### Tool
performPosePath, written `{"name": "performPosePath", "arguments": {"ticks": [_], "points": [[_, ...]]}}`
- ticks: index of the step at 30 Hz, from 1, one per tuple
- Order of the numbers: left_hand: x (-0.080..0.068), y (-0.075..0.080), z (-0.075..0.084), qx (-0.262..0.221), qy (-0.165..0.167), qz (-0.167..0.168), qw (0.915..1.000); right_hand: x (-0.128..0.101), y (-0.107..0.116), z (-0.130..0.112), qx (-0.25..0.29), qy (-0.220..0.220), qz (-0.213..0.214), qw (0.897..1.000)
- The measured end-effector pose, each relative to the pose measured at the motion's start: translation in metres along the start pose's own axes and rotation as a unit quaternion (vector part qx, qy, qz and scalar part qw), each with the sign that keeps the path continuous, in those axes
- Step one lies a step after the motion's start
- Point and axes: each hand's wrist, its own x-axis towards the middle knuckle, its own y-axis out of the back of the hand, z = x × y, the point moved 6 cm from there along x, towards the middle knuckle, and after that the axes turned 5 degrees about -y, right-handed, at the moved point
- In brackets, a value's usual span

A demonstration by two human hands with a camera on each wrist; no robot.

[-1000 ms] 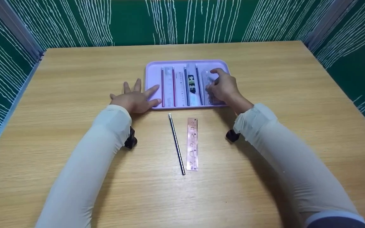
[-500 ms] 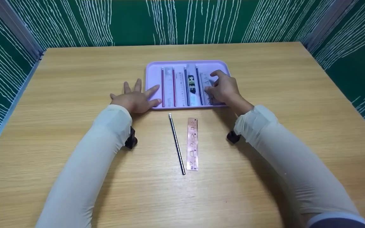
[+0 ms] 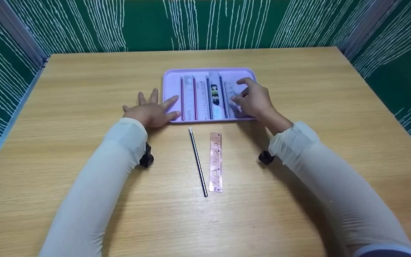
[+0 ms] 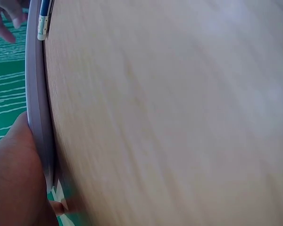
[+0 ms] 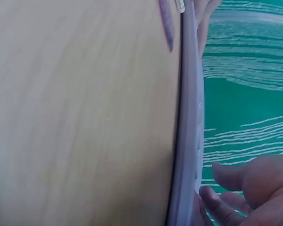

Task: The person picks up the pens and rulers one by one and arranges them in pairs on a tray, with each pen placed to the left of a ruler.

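Note:
In the head view, a lilac tray (image 3: 171, 80) holds a row of pencils and clear rulers lying lengthwise. My left hand (image 3: 148, 112) lies spread at its left end, thumb and a finger over the rim. At the right end, my right hand (image 3: 257, 98) hovers over a clear ruler with shapes cut in it (image 3: 230, 91), its thumb and finger apart. Part of that ruler is hidden under the hand. The right wrist view shows the right hand's thumb (image 5: 228, 175) raised above the tray edge (image 5: 191, 117).
Before the tray on the wooden table (image 3: 205, 225) lie a dark striped pencil (image 3: 198, 162) and a pink stencil ruler (image 3: 216, 162), side by side. Inside the tray are red pencils (image 3: 195, 98), dark pencils (image 3: 224, 96) and a ruler with dark pictures (image 3: 215, 94). Green walls (image 3: 148, 25) surround the table.
The clear ruler under my right hand now lies flatter, its cut-outs showing. My right wrist has shifted slightly right and back. The left hand stays in place.

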Motion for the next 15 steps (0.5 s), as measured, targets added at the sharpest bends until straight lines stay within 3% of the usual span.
{"name": "performPosePath", "arguments": {"ticks": [8,15], "points": [[0.001,0.001,0.000,0.005,0.000,0.002,1.0000,-0.027,-0.006,-0.012,-0.001,0.055,0.015,0.998],[0.000,0.000,0.000,0.015,0.001,0.002,0.9999,-0.052,-0.029,-0.017,0.072,0.068,-0.048,0.994]]}}
